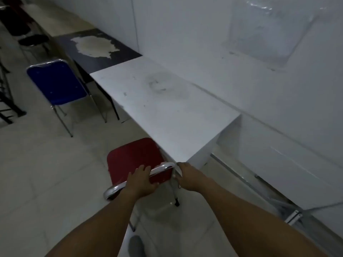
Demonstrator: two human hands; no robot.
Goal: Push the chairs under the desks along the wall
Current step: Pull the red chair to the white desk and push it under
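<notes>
- Your foot [137, 245] shows at the bottom edge, on the pale tiled floor [37, 182].
- Both your bare forearms reach forward from the bottom of the view.
- Your left hand [142, 179] lies over the chrome top rail [137, 179] of the red chair [134, 157]; its fingers [143, 168] drape over the front of the backrest, thumb on the near side, closed on the rail.
- Your right hand [187, 178] is at the right end of the same rail, at the corner where the chrome bends down. Its fingers are curled around the frame, gripping it.
- Red chair stands at the near corner of the white table [159, 102], seat partly tucked beneath the table's edge, backrest toward you. One chrome back leg with a black tip is visible below your right hand.
- White table runs along the white wall [185, 34], top smudged with grey marks.
- Next along the wall is a black table [118, 51] touching the white one end to end, with a large pale worn patch on its top.
- Blue chair [57, 82] stands in front of the black table, backrest toward you, chrome legs on the floor; cannot tell how far under it sits.
- Far left, dark chairs [33, 39], blurred.
- Clear plastic sheet [263, 26] on the wall, upper right.
</notes>
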